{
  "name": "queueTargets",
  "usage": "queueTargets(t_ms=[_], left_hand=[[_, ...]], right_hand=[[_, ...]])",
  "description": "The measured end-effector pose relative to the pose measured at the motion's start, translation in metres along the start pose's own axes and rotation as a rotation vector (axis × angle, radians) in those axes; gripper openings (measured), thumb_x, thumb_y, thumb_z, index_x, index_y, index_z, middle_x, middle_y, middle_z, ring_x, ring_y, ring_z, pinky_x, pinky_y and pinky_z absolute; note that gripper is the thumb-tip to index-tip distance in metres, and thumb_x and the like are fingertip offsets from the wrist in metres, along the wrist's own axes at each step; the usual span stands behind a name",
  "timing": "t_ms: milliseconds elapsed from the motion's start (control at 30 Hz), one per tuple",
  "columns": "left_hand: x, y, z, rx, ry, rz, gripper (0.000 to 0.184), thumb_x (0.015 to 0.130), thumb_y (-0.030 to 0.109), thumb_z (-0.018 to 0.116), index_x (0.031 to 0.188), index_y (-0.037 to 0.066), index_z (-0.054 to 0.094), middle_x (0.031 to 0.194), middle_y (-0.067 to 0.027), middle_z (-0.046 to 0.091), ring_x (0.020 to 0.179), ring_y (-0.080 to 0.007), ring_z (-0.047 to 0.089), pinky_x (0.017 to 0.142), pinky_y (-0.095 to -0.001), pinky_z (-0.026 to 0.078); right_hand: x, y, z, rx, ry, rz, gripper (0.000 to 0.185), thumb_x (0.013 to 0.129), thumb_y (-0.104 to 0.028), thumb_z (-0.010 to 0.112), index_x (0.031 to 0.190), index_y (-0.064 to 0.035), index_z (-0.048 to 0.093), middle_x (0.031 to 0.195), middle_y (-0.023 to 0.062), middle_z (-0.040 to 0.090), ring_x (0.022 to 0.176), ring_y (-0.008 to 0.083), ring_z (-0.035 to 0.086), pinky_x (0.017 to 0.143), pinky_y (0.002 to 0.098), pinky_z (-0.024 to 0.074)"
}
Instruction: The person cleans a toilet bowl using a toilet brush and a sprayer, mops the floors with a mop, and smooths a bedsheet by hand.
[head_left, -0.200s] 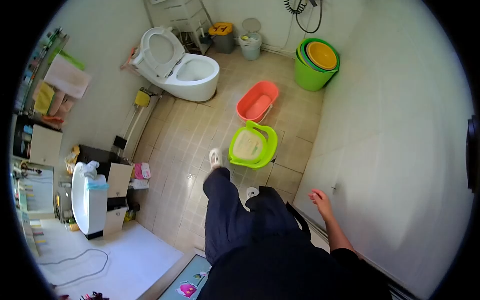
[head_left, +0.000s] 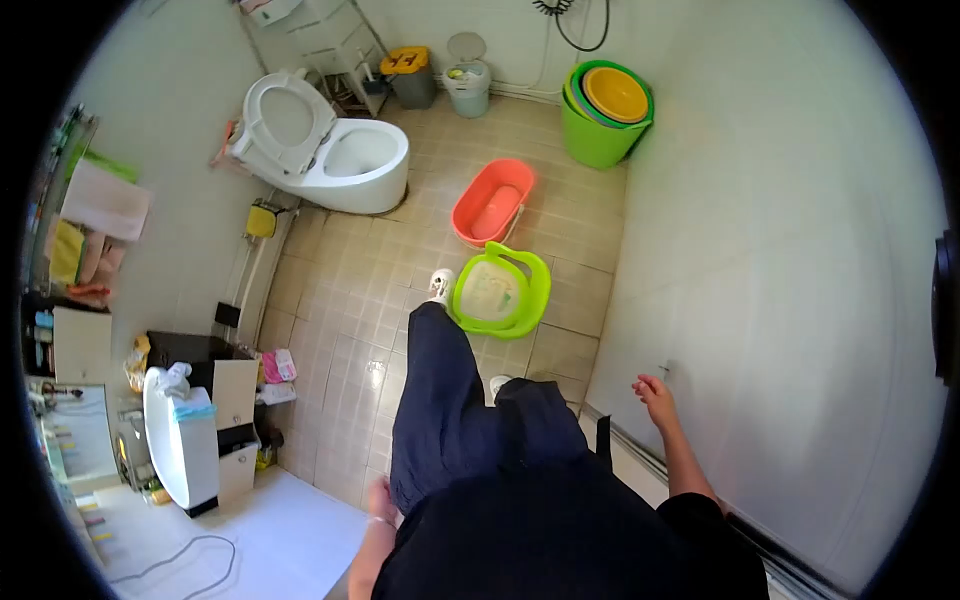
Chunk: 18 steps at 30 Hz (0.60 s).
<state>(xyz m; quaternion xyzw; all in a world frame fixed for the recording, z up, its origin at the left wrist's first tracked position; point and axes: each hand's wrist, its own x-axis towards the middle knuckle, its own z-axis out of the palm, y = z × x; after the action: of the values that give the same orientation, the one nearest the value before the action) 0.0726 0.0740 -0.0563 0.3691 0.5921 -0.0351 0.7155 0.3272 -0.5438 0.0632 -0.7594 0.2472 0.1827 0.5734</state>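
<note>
My right hand (head_left: 655,398) hangs beside the white wall on the right, its fingers loosely bent and apart with nothing in them. My left hand (head_left: 381,500) is low beside my left thigh, its fingers partly hidden and blurred. On the tiled floor ahead of my feet stands a bright green plastic item (head_left: 538,290) with a pale oval middle, like a low child's seat. Just beyond it sits a coral-red oblong bucket (head_left: 493,203) with a thin handle. My left shoe (head_left: 441,285) is close to the green item's left side.
A white toilet (head_left: 365,165) with its lid raised stands at the upper left. Nested buckets (head_left: 597,140) are at the upper right, and two bins, one grey-yellow (head_left: 412,85) and one pale (head_left: 467,95), stand by the back wall. A washbasin (head_left: 180,450) is at the left.
My left hand has come into view beside my thigh. The view has shifted, and my left foot appears nearer the green item. My right hand stays by the wall.
</note>
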Motion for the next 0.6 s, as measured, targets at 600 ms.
queueTargets(t_ms=[600], left_hand=[[0.136, 0.251, 0.156, 0.269, -0.026, -0.225, 0.024, 0.085, 0.022, 0.048, 0.099, 0.003, 0.051, 0.084, -0.0122, 0.059, 0.073, -0.0196, 0.057, 0.063, -0.0320, 0.049]], right_hand=[[0.110, -0.067, 0.209, -0.145, 0.026, 0.072, 0.033, 0.088, -0.019, 0.049, 0.114, 0.0002, 0.050, 0.097, 0.0071, 0.062, 0.084, 0.0147, 0.057, 0.075, 0.0264, 0.0440]])
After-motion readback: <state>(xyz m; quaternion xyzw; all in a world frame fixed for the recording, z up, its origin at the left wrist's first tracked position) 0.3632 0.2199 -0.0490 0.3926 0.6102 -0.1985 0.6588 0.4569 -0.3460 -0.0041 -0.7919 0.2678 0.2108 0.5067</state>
